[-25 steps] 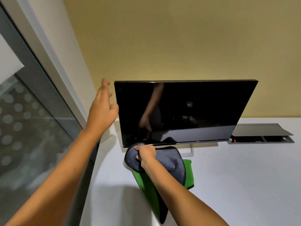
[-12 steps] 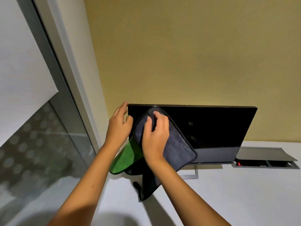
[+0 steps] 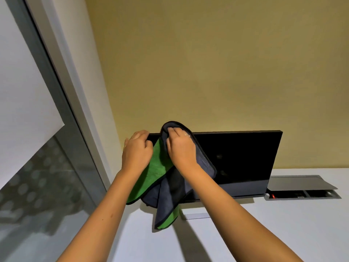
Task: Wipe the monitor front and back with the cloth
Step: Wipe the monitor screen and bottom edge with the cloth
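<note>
You are at the very start of the wipe, by the look of it. The monitor (image 3: 236, 159) stands on the white tabletop (image 3: 283, 233) at about 1 o'clock from the middle of your view, its dark screen facing you. The cloth (image 3: 160, 167), grey on one face and green on the other, sits at the screen's top left corner, its upper fold riding just over the top edge. The rest of it hangs down across the left part of the screen, with a tail that drops below the bottom edge toward the tabletop at 6 o'clock. Most of the screen, from the middle out to 3 o'clock, shows no cloth on it, so I judge the front largely still to do, and the back not begun; the back itself is out of sight from here.

Your right hand (image 3: 181, 150) lies on the cloth with its fingers (image 3: 172, 132) curled over the top fold, pressing it to the upper edge of the screen. Your left hand (image 3: 137, 152), at 9 o'clock of the cloth, has its fingers bent round the monitor's top left corner, thumb on the near side, steadying it. Whether that hand also pinches the green flap I cannot tell.
</note>
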